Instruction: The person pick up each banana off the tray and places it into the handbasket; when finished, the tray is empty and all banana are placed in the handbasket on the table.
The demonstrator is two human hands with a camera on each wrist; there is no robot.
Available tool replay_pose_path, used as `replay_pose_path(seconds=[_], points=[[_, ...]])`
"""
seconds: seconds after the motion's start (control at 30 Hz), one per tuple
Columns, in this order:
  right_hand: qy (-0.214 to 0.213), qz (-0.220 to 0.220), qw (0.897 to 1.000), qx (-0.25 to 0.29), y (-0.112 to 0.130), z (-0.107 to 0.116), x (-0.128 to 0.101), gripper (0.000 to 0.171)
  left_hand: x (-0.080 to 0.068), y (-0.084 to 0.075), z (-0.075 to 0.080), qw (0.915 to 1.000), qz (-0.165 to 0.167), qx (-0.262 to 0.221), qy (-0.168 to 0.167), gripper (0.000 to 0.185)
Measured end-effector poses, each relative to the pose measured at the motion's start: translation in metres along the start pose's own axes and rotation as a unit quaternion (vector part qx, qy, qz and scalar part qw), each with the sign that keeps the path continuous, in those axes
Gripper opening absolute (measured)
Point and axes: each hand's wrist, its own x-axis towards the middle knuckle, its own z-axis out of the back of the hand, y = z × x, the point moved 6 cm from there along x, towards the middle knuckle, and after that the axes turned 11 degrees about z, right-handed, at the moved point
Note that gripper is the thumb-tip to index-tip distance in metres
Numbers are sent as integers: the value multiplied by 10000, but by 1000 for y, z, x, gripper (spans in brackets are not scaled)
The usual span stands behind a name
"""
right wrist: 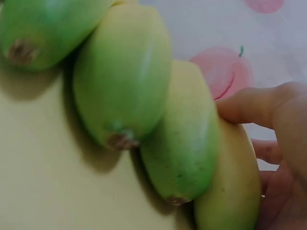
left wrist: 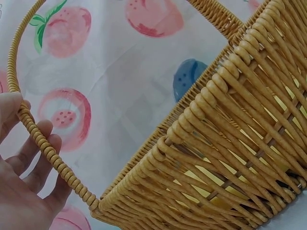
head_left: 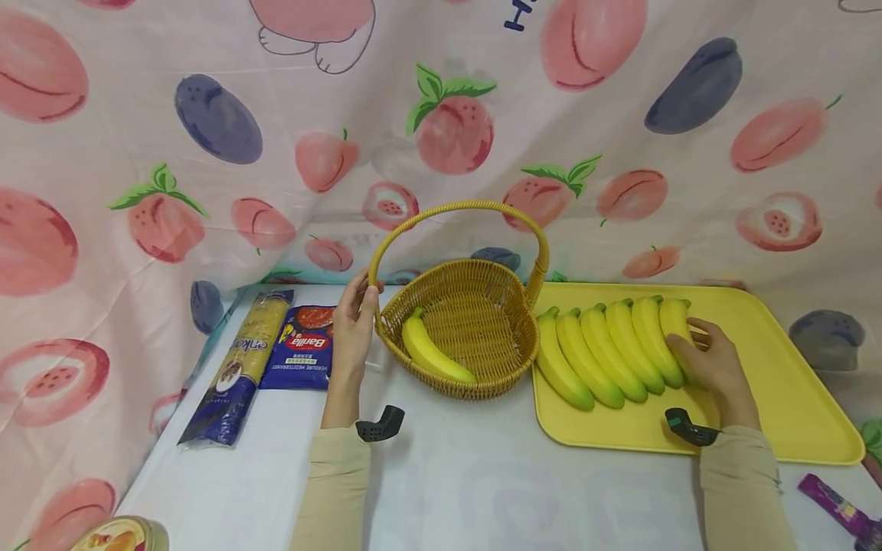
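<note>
Right hand [head_left: 713,360] curls its fingers round the last banana [head_left: 678,329] in the row on the yellow tray [head_left: 779,367], right of centre. It looks light, firm and smooth; mid-body seems the safest hold. Its long axis runs near-to-far, stem pointing away. Left hand [head_left: 354,321] lightly pinches the basket [head_left: 462,329] handle.

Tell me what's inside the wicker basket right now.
One yellow banana lies inside the wicker basket, along its near-left wall. The rest of the visible floor looks bare; the near wall hides a strip.
</note>
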Motion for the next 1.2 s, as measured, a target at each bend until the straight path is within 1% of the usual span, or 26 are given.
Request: replay_pose_path(seconds=[0.17,0.27,0.33,0.4,0.53,0.63,0.77,0.87,1.03,1.2], points=[[-71,-203,9996,200,5,6,-5,77,0,0,0,10000,-78,-45,33,40],[-113,-280,9990,340,14,8,-7,75,0,1,0,10000,-16,-62,68,40],[-119,-204,9990,367,21,8,-9,73,0,1,1,9999,55,-46,75,40],[-59,-80,9994,333,29,7,-10,74,0,2,1,9999,131,-32,64,40],[182,284,9991,264,49,3,-11,76,0,1,3,9998,174,-23,7,40],[356,555,9978,89,64,1,-13,77,0,-1,2,9999,99,-33,23,40],[490,790,9956,-87,79,-2,-17,76,-1,-2,1,10000,30,-51,44,39],[565,949,9939,37,90,-5,-22,73,0,-2,1,9999,68,-59,71,39],[617,1449,9870,326,111,-15,-31,69,1,0,3,9999,125,-63,84,40],[723,1811,9800,403,132,-28,-36,68,1,2,2,9998,139,-95,103,40]])
